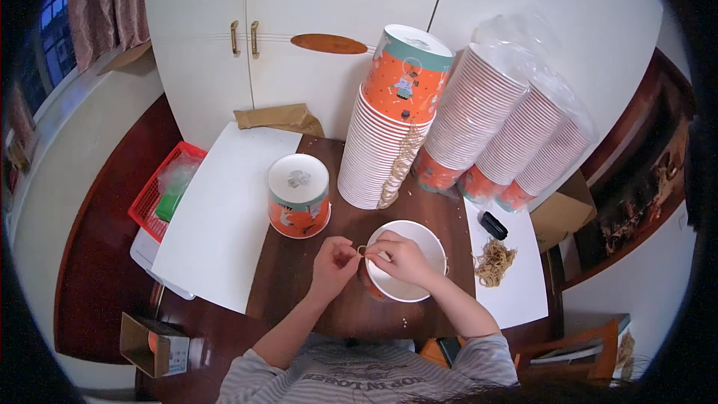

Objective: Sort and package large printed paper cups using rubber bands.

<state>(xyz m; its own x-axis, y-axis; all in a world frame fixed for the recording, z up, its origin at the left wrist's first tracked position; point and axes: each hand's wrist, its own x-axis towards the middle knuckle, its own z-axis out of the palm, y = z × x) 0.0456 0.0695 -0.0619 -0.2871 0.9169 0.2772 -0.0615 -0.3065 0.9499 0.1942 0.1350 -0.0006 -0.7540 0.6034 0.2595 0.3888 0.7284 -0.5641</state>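
My left hand (pixel 334 269) and my right hand (pixel 402 259) meet at the left rim of an open paper bucket (pixel 428 237), white inside. Between my fingertips shows a small loop of thin tan cord (pixel 362 250); both hands are closed in a pinch on it. My right wrist crosses the bucket's mouth and hides part of its inside. Whether the cord passes through the bucket's wall is hidden by my fingers. Just beyond my left hand stands an upside-down orange paper bucket (pixel 293 217) with a teal band and white base.
A tall stack of nested buckets (pixel 385 153) rises behind, with tan cords (pixel 404 157) hanging along its side. More stacks in clear plastic (pixel 486 97) lean at the right. A cord pile (pixel 493 262) and a black object (pixel 493 225) lie on white sheet. A red basket (pixel 147 193) is left.
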